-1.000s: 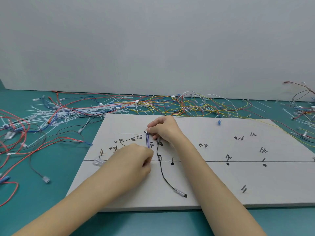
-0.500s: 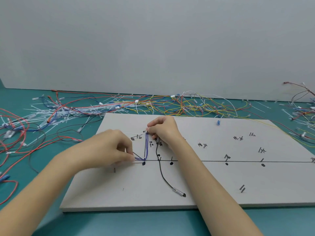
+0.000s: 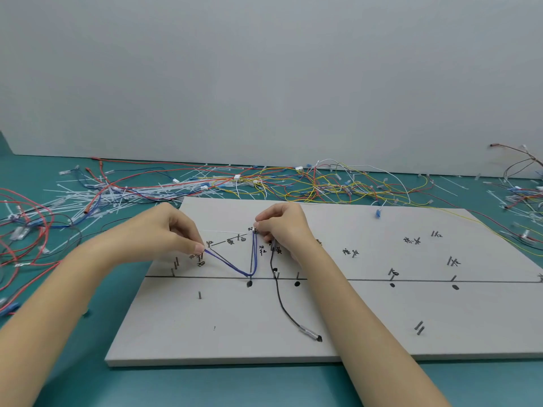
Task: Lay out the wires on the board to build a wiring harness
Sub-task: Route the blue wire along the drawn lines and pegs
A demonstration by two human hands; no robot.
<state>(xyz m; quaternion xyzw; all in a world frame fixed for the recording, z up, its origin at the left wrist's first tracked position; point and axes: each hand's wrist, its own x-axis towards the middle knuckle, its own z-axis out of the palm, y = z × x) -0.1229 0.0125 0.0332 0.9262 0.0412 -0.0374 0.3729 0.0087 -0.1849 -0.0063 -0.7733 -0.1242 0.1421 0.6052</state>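
Observation:
A white board [image 3: 367, 318] with black lines, pegs and handwritten marks lies on the teal table. A blue wire [image 3: 232, 267] runs in a V across it: down from a small white connector [image 3: 254, 229] to a peg on the long black line, then up to the left. My right hand [image 3: 283, 226] pinches the connector end at the top of the V. My left hand [image 3: 164, 230] pinches the wire's other end near the left pegs. A black wire [image 3: 282, 304] with a sleeved tip lies on the board below my right hand.
Loose red, yellow, blue and white wires [image 3: 293, 183] and white cable ties [image 3: 88, 198] are strewn over the table behind and left of the board. More wires [image 3: 526, 198] lie at the far right. A grey wall stands behind.
My left hand has drawn the blue wire's free end from the peg on the line up and to the left, opening the V. My right hand has stayed on the connector.

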